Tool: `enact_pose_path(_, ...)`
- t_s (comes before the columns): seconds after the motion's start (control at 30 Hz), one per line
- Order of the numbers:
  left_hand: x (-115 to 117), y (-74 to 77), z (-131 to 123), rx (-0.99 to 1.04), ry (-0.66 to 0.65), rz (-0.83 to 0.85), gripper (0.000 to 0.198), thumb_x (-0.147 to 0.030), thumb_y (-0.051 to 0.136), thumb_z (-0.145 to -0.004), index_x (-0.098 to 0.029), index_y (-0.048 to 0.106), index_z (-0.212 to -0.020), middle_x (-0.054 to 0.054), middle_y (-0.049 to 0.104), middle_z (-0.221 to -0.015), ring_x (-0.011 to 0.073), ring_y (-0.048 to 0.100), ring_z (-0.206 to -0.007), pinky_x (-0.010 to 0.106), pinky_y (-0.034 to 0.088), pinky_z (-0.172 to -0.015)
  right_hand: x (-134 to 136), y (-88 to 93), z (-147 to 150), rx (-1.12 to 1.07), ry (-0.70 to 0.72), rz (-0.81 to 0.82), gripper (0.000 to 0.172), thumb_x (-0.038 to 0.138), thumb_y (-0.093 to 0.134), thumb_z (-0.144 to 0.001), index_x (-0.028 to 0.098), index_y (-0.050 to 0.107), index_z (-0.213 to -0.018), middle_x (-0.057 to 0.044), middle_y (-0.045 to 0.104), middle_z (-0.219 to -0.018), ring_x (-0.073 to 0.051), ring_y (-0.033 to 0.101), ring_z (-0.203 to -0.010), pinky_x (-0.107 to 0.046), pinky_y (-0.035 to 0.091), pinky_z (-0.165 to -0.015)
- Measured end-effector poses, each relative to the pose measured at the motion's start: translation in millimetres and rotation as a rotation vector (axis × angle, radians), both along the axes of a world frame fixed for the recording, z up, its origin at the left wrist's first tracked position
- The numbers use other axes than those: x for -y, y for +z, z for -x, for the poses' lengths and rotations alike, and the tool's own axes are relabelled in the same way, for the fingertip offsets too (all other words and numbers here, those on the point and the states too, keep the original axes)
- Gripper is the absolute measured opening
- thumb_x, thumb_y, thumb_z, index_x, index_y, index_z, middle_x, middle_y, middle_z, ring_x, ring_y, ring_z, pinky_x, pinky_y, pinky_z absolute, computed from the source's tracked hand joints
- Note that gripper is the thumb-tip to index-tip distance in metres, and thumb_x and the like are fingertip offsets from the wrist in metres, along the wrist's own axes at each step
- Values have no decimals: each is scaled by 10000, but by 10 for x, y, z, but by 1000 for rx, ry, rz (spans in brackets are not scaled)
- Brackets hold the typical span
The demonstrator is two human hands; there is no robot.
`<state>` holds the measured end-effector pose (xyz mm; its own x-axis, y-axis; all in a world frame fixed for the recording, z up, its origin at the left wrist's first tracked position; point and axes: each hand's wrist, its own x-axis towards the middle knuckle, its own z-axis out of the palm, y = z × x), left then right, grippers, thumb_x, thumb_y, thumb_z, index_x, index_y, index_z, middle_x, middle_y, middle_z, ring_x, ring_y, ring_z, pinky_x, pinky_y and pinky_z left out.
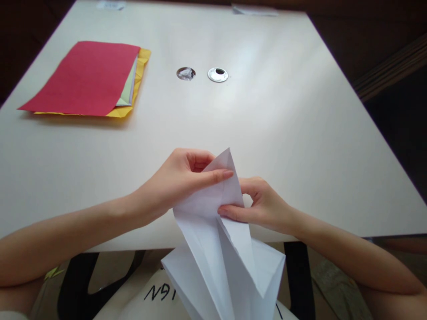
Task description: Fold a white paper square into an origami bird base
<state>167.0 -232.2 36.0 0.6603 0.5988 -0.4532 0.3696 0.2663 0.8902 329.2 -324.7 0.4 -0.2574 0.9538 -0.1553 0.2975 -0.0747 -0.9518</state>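
Note:
A sheet of white paper (207,235), folded into several pointed flaps, hangs over the near edge of the table toward my lap. My left hand (190,173) pinches its upper tip, thumb lying across the front and the other fingers curled behind. Lower on the right side, my right hand (258,202) grips the paper between thumb and fingers, the thumb pressing near the middle crease. Below the hands the flaps fan outward, and the lowest part runs out of the picture. Fingertips behind the paper are hidden.
On the white table (283,133), a stack of coloured paper with a red sheet (90,78) on top lies at the far left. Two round cable holes, one with a metal cover (218,75), sit beyond the hands. A paper scrap (255,10) lies at the far edge.

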Motion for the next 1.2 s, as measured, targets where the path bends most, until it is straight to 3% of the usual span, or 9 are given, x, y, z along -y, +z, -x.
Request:
enact_pose_path(0.17, -32, -30, 8, -21, -172, -106, 125, -289, 662, -685, -168, 687, -667, -5, 638, -652, 137, 573, -600, 194, 376, -474, 5, -6, 2, 46, -68, -61, 86, 199, 616, -762, 154, 597, -691, 24, 572, -661, -108, 524, -641, -214, 389, -564)
enact_pose_path(0.33, -69, -52, 19, 4, -225, -186, 113, -238, 635, -706, -158, 682, -640, -11, 637, -631, 145, 587, -617, 200, 371, -489, 3, -7, 10, 81, -43, -162, 77, 177, 602, -773, 158, 593, -699, 22, 573, -671, -94, 513, -634, -211, 375, -556)
enact_pose_path(0.53, -85, -3, -6, 71, -288, -137, 135, -255, 640, -721, -156, 718, -768, 11, 668, -728, 173, 610, -711, 226, 408, -575, -8, 34, -52, 125, -120, -291, 136, 226, 546, -835, 156, 604, -733, -5, 561, -668, -102, 486, -632, -234, 366, -566)
enact_pose_path(0.8, -56, -133, 4, 28, -345, -32, 192, -305, 650, -682, -135, 603, -605, -42, 472, -533, 80, 439, -508, 191, 270, -456, -25, 39, -62, 87, -5, -289, 257, 216, 419, -887, 148, 582, -700, -34, 545, -675, -125, 467, -629, -268, 343, -562)
enact_pose_path(1.2, 76, -208, -33, -113, -441, 76, 187, -297, 651, -638, -136, 571, -586, -48, 446, -526, 76, 403, -498, 194, 250, -437, -5, 23, -24, 77, -156, -399, 227, 68, 442, -759, 175, 383, -568, 35, 385, -567, -75, 359, -542, -215, 288, -489)
